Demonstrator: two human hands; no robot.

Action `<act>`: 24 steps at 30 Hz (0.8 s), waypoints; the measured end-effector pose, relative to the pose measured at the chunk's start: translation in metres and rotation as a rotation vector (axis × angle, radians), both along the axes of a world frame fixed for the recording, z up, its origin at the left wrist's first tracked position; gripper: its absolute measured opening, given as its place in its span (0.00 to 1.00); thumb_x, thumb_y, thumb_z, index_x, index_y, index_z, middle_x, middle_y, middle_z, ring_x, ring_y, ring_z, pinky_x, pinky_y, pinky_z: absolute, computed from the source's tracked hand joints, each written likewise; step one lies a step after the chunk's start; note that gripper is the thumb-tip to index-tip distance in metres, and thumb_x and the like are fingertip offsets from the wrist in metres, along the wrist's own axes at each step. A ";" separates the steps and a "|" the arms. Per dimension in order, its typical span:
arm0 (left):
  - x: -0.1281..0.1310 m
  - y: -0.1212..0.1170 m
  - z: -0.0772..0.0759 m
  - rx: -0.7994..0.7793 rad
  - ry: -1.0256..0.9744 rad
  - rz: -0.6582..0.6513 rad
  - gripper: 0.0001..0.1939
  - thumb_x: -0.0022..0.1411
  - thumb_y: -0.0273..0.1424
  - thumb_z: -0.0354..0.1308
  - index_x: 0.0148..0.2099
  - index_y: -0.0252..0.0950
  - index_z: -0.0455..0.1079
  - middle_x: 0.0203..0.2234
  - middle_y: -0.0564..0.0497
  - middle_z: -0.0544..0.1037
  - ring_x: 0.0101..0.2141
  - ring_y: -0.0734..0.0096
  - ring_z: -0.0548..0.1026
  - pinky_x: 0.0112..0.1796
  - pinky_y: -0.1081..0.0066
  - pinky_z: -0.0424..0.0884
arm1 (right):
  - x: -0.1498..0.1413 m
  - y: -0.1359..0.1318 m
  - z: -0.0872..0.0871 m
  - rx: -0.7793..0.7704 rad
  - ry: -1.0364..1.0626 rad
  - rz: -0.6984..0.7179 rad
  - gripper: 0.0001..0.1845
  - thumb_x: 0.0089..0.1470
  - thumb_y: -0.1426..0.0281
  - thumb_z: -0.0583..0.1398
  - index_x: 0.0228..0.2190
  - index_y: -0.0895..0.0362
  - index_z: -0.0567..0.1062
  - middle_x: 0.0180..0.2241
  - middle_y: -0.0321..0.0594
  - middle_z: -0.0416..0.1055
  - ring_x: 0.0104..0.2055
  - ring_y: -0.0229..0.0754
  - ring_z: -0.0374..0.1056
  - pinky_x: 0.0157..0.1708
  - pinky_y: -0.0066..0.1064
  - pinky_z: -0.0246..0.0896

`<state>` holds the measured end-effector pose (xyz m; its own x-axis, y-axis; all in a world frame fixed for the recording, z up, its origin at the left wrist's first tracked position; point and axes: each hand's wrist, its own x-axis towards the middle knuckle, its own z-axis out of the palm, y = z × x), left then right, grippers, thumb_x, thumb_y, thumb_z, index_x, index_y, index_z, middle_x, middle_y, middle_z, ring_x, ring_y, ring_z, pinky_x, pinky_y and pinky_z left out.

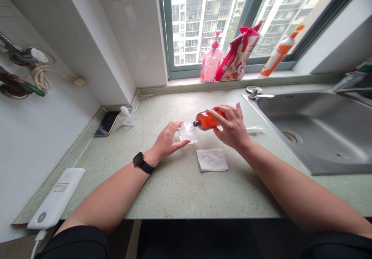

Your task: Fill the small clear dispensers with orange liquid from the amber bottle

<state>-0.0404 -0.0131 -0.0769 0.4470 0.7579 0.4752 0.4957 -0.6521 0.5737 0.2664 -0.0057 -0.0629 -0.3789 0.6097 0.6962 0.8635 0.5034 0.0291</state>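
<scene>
In my right hand (pixel 231 127) lies an orange-brown translucent bottle (pixel 205 121), tipped on its side with its uncapped neck facing left. My left hand (pixel 168 138) grips a small clear plastic container (pixel 187 132) between thumb and fingers, right at the bottle's mouth. Whether liquid is flowing between them I cannot make out. A folded white tissue (pixel 212 160) lies on the counter just in front of the bottle. Behind my right wrist is a small clear plastic item (pixel 255 129), partly hidden and blurred.
A steel sink (pixel 316 135) with a faucet (pixel 258 95) is at right. On the sill stand a pink pump bottle (pixel 211 63), a red bag (pixel 238 55) and an orange bottle (pixel 277 55). At left are a phone (pixel 107 123), a clear pump container (pixel 128 116) and a white power bank (pixel 56 199).
</scene>
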 end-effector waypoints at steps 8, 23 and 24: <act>0.000 0.000 0.000 0.000 -0.005 -0.005 0.36 0.68 0.48 0.69 0.70 0.42 0.64 0.56 0.41 0.75 0.53 0.53 0.79 0.55 0.49 0.78 | 0.000 0.000 0.000 0.015 0.003 -0.001 0.59 0.54 0.78 0.65 0.76 0.31 0.48 0.63 0.42 0.68 0.66 0.62 0.64 0.73 0.73 0.43; 0.000 0.001 -0.002 0.006 -0.006 -0.002 0.36 0.68 0.50 0.69 0.71 0.44 0.63 0.55 0.42 0.76 0.52 0.53 0.79 0.54 0.49 0.79 | 0.000 0.001 0.000 0.021 -0.014 0.000 0.59 0.55 0.77 0.66 0.76 0.32 0.47 0.64 0.41 0.67 0.66 0.61 0.63 0.74 0.72 0.43; 0.000 0.001 -0.002 0.006 -0.006 -0.002 0.36 0.68 0.50 0.69 0.71 0.44 0.63 0.55 0.42 0.76 0.52 0.53 0.79 0.54 0.49 0.79 | 0.000 0.000 0.000 0.024 -0.011 0.000 0.58 0.55 0.77 0.66 0.76 0.31 0.48 0.64 0.41 0.67 0.66 0.60 0.64 0.74 0.72 0.43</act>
